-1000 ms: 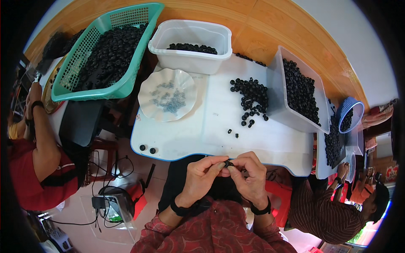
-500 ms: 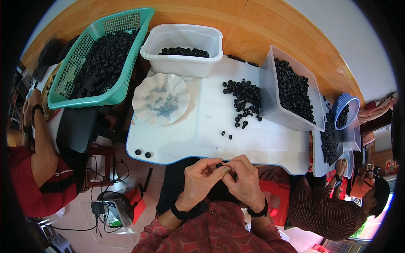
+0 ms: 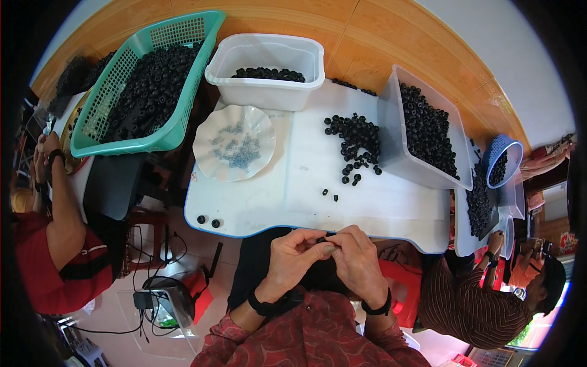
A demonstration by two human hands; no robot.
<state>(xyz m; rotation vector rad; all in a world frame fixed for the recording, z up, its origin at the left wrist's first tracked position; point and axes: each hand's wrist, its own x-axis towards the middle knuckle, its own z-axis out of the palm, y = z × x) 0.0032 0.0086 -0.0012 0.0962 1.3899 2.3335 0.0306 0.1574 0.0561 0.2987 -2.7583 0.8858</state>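
Note:
At the table's front edge my left hand [image 3: 290, 259] and my right hand [image 3: 358, 264] meet, fingertips pinched together. Between them sits a small black round part [image 3: 321, 240], mostly covered by the fingers. Two similar black parts [image 3: 208, 221] stand at the table's front left corner. A loose pile of black parts [image 3: 354, 139] lies at the middle right, with two single pieces nearer me. Toward the left, a white scalloped plate [image 3: 205, 156] carries many tiny clear bluish pieces [image 3: 240, 151].
Black parts also fill a green basket [image 3: 165, 139] at far left, a white tub [image 3: 263, 92] at the back and a translucent bin [image 3: 397, 156] at right. Co-workers sit on both sides, one in a red shirt [image 3: 36, 257], another in a striped shirt [image 3: 471, 306].
My fingertips have closed further over the small black part, so less of it shows. Both hands stay in nearly the same place.

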